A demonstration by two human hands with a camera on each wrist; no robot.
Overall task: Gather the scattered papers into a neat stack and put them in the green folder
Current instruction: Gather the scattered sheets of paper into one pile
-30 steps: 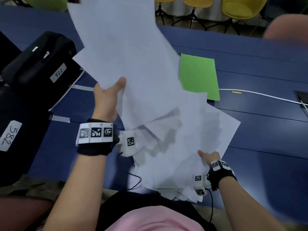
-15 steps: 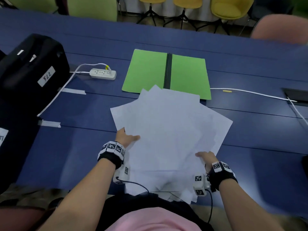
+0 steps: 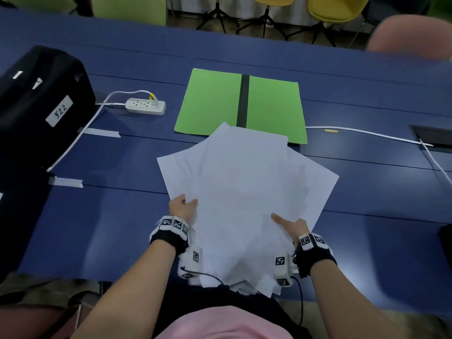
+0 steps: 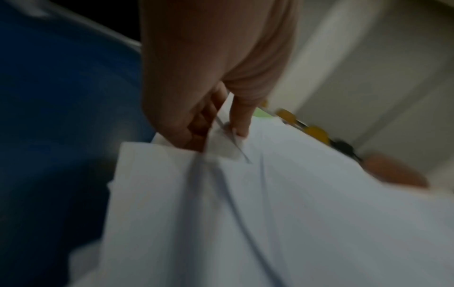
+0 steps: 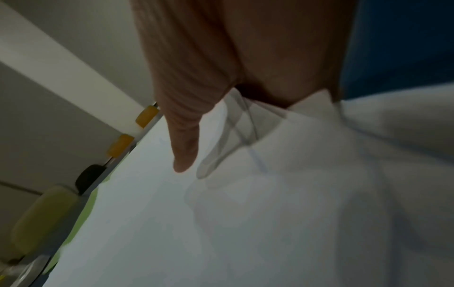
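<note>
A loose, fanned pile of white papers [image 3: 244, 192] lies in front of me on the blue table, corners sticking out at different angles. My left hand [image 3: 183, 206] grips the pile's left edge; in the left wrist view the thumb sits on top of the papers [image 4: 270, 213] and the fingers [image 4: 186, 128] curl beneath. My right hand [image 3: 289, 225] holds the right side, thumb on top of the papers [image 5: 245, 213], fingers hidden under the sheets. The green folder [image 3: 212, 104] lies open flat just beyond the pile, its black spine in the middle; the papers overlap its near edge.
A white power strip [image 3: 145, 106] with a cable lies left of the folder. A black case labelled 522 [image 3: 41, 101] stands at the far left. A white cable [image 3: 367, 134] runs right toward a recessed socket box [image 3: 433, 138]. Chairs stand beyond the table.
A second ago my left hand held sheets up high; it has laid them on the pile and now grips the left edge. My right hand has shifted slightly inward.
</note>
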